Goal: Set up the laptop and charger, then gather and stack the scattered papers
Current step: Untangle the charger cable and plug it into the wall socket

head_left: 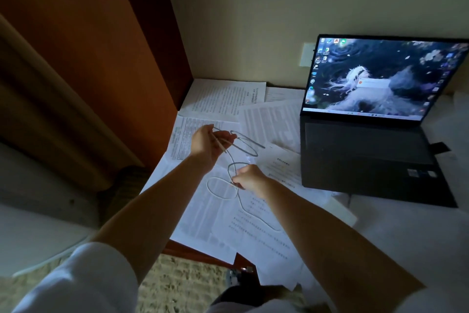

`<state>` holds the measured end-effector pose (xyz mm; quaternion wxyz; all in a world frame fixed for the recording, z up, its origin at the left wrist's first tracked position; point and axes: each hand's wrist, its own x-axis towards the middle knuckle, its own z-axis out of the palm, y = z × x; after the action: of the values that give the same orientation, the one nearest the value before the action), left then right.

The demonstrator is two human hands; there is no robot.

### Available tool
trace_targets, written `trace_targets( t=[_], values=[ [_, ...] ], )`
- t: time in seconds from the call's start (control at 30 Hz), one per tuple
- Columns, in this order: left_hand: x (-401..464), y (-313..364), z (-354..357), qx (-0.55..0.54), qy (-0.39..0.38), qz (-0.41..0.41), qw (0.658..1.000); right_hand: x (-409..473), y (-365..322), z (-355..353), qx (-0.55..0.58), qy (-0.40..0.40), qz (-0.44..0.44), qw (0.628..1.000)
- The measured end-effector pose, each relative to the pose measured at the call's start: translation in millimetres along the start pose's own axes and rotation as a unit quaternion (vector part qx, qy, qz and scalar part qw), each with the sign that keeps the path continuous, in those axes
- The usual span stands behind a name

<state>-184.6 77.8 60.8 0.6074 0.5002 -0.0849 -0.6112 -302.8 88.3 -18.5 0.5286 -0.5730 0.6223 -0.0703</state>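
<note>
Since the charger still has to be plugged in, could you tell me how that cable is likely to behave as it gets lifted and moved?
The cable will probably be floppy: it hangs in loose loops between the left hand and right hand. It looks thin, so likely light. Its trailing end may drag across the loose papers and shift them.

2 bare forearms, white sleeves (pixel 83 277) pushed up past the elbows.

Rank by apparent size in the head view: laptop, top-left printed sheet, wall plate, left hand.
1. laptop
2. top-left printed sheet
3. left hand, though nearness to the camera inflates it
4. wall plate, partly hidden behind the screen
</note>
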Motion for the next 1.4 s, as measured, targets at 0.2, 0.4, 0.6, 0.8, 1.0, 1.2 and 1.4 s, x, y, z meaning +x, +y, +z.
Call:
trace_targets(
  t=[0.2, 0.4, 0.6, 0.8, 1.0, 1.2, 1.4],
  values=[
    [30, 2, -39, 0.318, 0.137, -0.004, 0.938, 5, 5, -25, 0.007, 0.054, 0.055, 0.997],
    [31, -15, -64, 0.720, 0.185, 0.065, 0.665, -10, 26, -67, 0.004, 0.162, 0.038, 0.986],
    [24, -40, -26, 0.610, 0.112, 0.140, 0.772, -21, 29, -76, -0.064, 0.144, 0.005, 0.988],
    [-3, -53, 20, 0.545, -0.021, 0.318, 0.776, -25, 33, -79, 0.028, 0.161, -0.012, 0.986],
    [-13, -66, 37, 0.694, -0.100, 0.187, 0.688, -38, 25, -88, 0.025, 0.119, -0.065, 0.990],
    [-11, -66, 36, 0.575, -0.156, 0.136, 0.792, -53, 23, -104, 0.100, 0.052, -0.016, 0.994],
    [5, -55, 34, 0.675, -0.051, 0.217, 0.704, -57, 35, -111, -0.037, 0.022, -0.046, 0.998]
  ],
)
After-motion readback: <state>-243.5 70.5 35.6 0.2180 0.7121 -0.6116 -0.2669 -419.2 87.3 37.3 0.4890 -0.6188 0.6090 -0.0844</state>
